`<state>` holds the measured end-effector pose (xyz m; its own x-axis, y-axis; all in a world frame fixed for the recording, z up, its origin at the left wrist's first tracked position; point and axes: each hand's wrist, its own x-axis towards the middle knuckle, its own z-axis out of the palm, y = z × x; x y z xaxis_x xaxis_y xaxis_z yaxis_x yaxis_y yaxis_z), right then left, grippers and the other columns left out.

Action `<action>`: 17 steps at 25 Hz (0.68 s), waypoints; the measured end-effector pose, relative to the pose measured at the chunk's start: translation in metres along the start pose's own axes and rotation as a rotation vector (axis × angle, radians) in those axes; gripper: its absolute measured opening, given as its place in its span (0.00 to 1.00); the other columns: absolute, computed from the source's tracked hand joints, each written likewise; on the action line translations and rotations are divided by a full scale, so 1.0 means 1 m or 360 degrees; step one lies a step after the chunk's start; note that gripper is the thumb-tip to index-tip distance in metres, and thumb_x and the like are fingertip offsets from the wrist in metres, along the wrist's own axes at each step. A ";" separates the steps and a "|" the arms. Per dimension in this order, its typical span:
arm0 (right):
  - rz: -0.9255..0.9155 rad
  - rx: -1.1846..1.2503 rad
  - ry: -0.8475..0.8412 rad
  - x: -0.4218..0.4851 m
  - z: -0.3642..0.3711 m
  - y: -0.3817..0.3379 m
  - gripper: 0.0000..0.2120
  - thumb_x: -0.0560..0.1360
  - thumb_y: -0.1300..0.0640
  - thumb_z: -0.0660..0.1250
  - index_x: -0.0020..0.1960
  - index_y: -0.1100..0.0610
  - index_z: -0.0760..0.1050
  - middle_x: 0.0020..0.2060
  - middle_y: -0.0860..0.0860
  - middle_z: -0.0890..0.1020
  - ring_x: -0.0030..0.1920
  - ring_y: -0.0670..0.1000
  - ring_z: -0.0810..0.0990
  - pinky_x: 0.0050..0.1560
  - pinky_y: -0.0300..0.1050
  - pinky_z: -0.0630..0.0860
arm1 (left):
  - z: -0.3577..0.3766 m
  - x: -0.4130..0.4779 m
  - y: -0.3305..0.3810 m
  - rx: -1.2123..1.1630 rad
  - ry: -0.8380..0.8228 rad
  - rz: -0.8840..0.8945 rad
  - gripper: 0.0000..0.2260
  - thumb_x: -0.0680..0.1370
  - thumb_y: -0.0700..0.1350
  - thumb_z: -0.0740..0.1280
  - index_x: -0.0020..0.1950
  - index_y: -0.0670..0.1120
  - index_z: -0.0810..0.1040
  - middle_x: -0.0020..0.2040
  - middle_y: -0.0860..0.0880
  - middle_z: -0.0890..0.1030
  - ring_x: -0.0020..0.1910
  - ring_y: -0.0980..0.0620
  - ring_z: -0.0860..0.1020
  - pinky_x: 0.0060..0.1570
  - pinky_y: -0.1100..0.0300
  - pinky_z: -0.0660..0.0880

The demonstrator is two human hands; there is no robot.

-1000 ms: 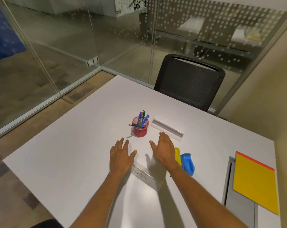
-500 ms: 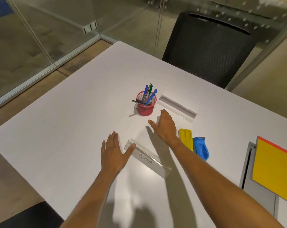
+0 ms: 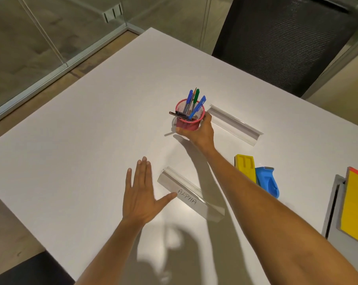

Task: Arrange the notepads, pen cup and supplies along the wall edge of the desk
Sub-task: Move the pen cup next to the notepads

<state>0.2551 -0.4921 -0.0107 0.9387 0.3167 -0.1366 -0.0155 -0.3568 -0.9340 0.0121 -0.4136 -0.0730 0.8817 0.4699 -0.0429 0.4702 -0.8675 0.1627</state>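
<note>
A red mesh pen cup [image 3: 189, 118] with several pens stands mid-desk. My right hand [image 3: 200, 131] wraps around its near side, fingers curled on the cup. My left hand [image 3: 140, 192] lies flat and spread on the white desk [image 3: 81, 140], its thumb touching a clear name holder marked ALPHA [image 3: 191, 197]. A second clear holder [image 3: 235, 124] lies just right of the cup. A yellow block [image 3: 245, 167] and a blue tape dispenser [image 3: 268, 182] sit under my right forearm's far side. A yellow notepad [image 3: 354, 206] rests on a grey pad [image 3: 332, 212] at the right edge.
A black mesh chair [image 3: 287, 38] stands behind the desk's far edge. Glass partitions [image 3: 50, 38] run along the left and back. The beige wall [image 3: 348, 75] is on the right. The desk's left edge drops to the floor.
My right hand reached forward and closed around the pen cup. My left hand slid slightly left beside the ALPHA holder. The camera tilted down and closer.
</note>
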 end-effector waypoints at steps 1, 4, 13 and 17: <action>-0.0001 0.0055 0.0020 0.001 0.002 0.001 0.43 0.58 0.51 0.83 0.67 0.55 0.65 0.59 0.46 0.78 0.57 0.48 0.78 0.59 0.41 0.76 | 0.000 0.000 0.000 -0.0003 0.0002 -0.0001 0.54 0.70 0.79 0.52 0.81 0.40 0.50 0.83 0.45 0.47 0.82 0.50 0.46 0.80 0.42 0.50; -0.0024 0.0123 0.0050 0.002 0.008 0.003 0.42 0.59 0.53 0.83 0.68 0.53 0.66 0.60 0.47 0.79 0.58 0.48 0.79 0.58 0.39 0.76 | -0.001 0.001 0.000 -0.0010 -0.0009 -0.0002 0.54 0.70 0.80 0.51 0.81 0.41 0.49 0.83 0.46 0.47 0.82 0.50 0.45 0.80 0.42 0.50; -0.0039 0.0117 0.0114 0.000 0.008 0.002 0.39 0.61 0.52 0.82 0.67 0.51 0.68 0.57 0.44 0.81 0.53 0.44 0.79 0.55 0.33 0.74 | -0.001 0.000 -0.002 0.0001 0.0008 0.0003 0.54 0.70 0.80 0.51 0.81 0.40 0.50 0.83 0.46 0.48 0.82 0.50 0.45 0.80 0.43 0.48; -0.0060 0.0096 0.0130 -0.013 -0.013 -0.004 0.36 0.62 0.52 0.81 0.65 0.49 0.69 0.53 0.39 0.79 0.51 0.42 0.77 0.48 0.22 0.70 | -0.005 -0.002 0.000 0.0034 -0.0033 0.0005 0.54 0.70 0.80 0.50 0.81 0.40 0.49 0.83 0.45 0.48 0.82 0.50 0.46 0.81 0.43 0.47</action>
<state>0.2474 -0.5061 -0.0008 0.9639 0.2551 -0.0759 0.0018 -0.2915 -0.9566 0.0104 -0.4136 -0.0680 0.8838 0.4636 -0.0631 0.4678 -0.8724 0.1419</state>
